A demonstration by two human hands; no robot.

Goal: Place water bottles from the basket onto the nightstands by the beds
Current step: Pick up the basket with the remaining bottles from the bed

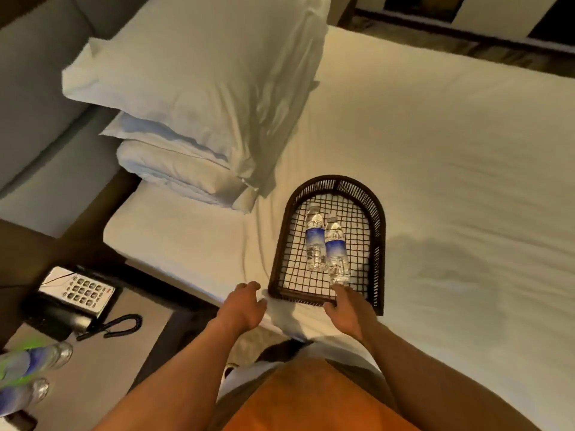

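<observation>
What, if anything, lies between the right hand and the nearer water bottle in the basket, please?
Nothing visible: the right hand reaches over the dark wicker basket's low front rim, fingers at the base of the nearer clear blue-labelled water bottle.

Both bare forearms extend forward from the lower frame, roughly parallel, palms turned downward. The left hand (245, 303) is loosely curled, fingers bent and slightly spread, gripping nothing. The right hand (347, 306) lies level with and well apart from the left, fingers stretched forward, thumb splayed inward toward the left hand, nothing enclosed. Both wrists are straight and sleeveless.
</observation>
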